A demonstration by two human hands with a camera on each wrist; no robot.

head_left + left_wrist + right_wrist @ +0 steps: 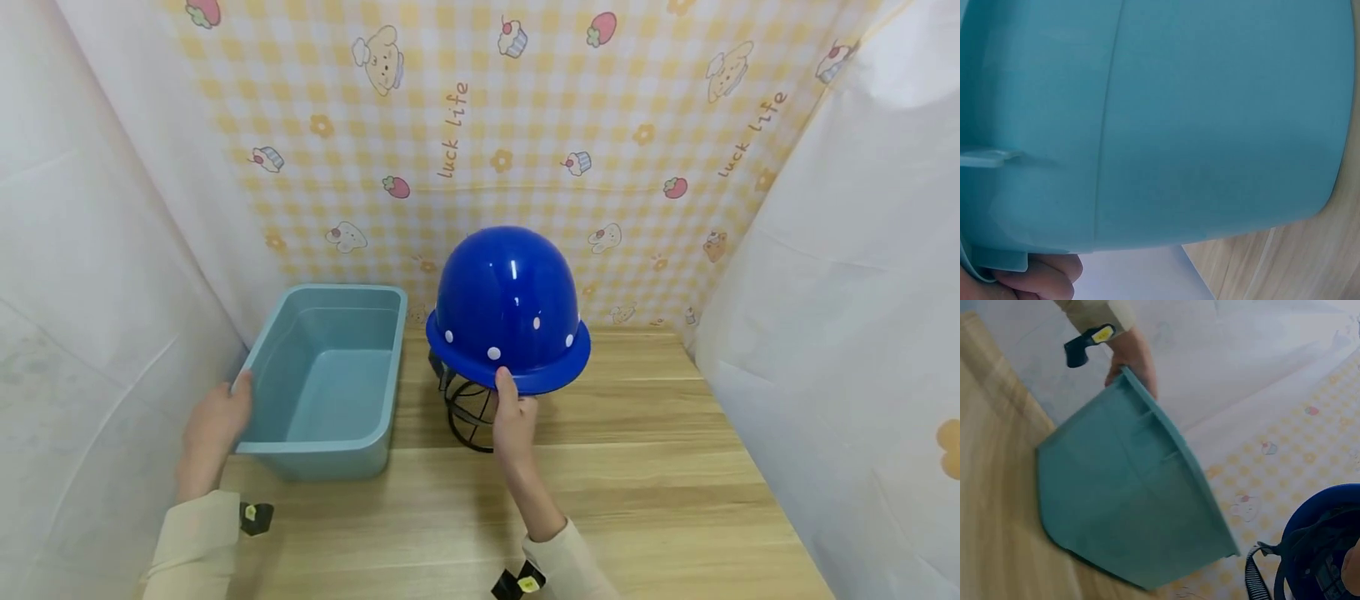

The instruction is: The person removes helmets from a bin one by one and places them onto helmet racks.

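My left hand point(217, 429) grips the left rim of a teal plastic bin point(311, 448), thumb over the edge. In the left wrist view, curled fingers point(1047, 278) show under the rim. The bin stands on the table, with nothing inside it. To its right, my right hand point(516, 437) holds a blue hard hat point(510, 287) by the brim, thumb on top. The hat is upright, dome up, with white round dots above its brim. A dark chin strap point(1256, 575) hangs from it in the right wrist view. Partly hidden behind the hat and hand is a round black wire frame point(459, 423).
The wood-grain table point(645, 467) extends to the right and in front. A yellow checked cloth point(517, 117) with cartoon prints hangs behind it. White sheets point(840, 275) close in both sides, the left one close beside my left hand.
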